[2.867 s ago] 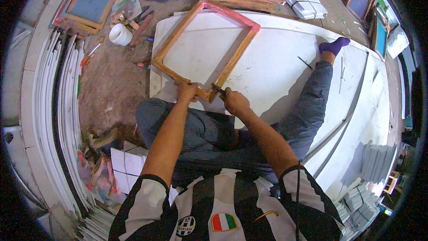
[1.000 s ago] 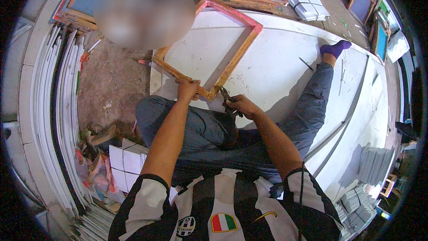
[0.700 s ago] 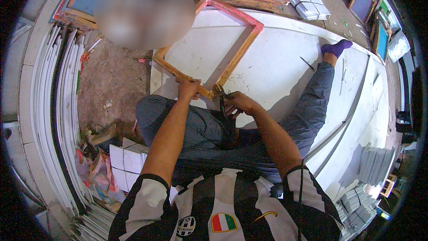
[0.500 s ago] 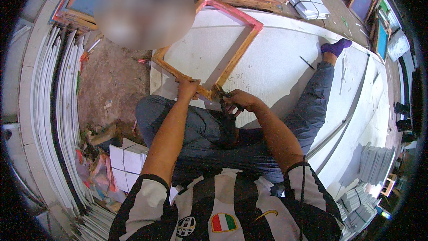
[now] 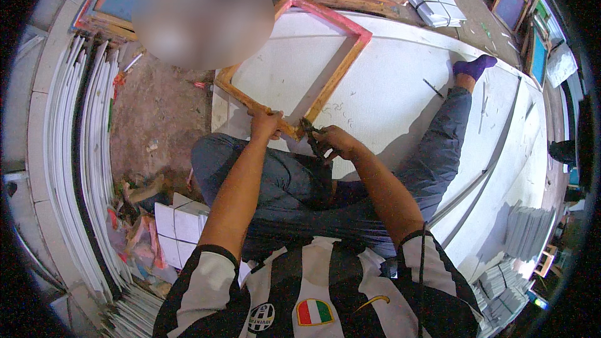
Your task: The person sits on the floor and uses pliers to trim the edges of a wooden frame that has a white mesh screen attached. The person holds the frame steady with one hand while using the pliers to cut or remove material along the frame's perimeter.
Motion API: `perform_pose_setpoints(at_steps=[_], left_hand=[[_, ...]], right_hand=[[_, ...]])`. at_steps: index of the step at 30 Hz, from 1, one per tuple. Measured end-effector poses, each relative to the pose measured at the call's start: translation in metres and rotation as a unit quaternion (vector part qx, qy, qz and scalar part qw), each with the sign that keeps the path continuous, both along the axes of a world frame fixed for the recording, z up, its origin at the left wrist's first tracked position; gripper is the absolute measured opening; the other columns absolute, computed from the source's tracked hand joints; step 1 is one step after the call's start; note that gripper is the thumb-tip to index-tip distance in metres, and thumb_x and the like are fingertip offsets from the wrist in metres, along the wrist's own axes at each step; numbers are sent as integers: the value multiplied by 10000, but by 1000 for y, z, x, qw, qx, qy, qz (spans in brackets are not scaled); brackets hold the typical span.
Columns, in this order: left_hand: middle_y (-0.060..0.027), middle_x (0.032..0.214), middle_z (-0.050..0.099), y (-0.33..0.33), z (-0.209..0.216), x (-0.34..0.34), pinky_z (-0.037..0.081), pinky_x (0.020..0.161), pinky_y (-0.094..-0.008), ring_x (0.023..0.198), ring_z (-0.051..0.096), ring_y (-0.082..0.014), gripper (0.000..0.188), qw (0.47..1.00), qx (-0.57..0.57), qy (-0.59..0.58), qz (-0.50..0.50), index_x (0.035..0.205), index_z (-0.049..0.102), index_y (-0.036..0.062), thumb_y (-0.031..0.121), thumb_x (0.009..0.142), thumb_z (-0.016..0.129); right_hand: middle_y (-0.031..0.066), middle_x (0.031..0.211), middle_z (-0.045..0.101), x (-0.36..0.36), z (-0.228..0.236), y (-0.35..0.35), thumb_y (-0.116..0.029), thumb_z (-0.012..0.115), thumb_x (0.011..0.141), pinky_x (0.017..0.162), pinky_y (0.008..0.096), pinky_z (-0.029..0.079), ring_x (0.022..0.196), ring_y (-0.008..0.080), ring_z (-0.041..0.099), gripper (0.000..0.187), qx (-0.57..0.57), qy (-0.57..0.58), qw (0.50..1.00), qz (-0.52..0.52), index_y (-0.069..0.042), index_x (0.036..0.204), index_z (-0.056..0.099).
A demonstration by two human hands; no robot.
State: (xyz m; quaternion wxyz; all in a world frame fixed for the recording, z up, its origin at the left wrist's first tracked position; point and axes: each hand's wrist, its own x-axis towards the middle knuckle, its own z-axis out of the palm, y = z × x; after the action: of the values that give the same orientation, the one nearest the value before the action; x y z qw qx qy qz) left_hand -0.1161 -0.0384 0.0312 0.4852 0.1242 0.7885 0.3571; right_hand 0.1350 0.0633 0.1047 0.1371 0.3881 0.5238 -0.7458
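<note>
The wooden frame [image 5: 294,66], its far edges painted pink, lay flat on the white board [image 5: 400,94] at about twelve o'clock from the person. The left hand [image 5: 265,123] clamped the frame's near corner. Just beside it at three o'clock, the right hand [image 5: 336,144] was closed around dark pliers [image 5: 311,133], their nose at that corner. If the pliers slipped off, they could jab the left hand so close by, or the thin frame might jerk and split at the joint.
</note>
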Motion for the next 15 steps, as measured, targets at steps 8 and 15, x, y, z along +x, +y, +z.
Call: perform_pose_setpoints(at_steps=[8,15], left_hand=[[-212,873,708,1,6,5,598,428,-365,500,661,-230,738,1000,10,2,2,1247,227,-136,225,871,750],[-210,866,709,1,3,6,601,435,-372,511,670,-237,658,1000,11,13,10,1183,265,-99,220,865,745]], right_hand=[[132,870,688,4,9,28,-430,606,974,595,425,612,710,253,688,471,21,35,996,74,26,1062,684],[155,907,707,9,4,23,-376,620,987,621,457,631,729,263,713,482,-78,65,995,27,61,1188,607]])
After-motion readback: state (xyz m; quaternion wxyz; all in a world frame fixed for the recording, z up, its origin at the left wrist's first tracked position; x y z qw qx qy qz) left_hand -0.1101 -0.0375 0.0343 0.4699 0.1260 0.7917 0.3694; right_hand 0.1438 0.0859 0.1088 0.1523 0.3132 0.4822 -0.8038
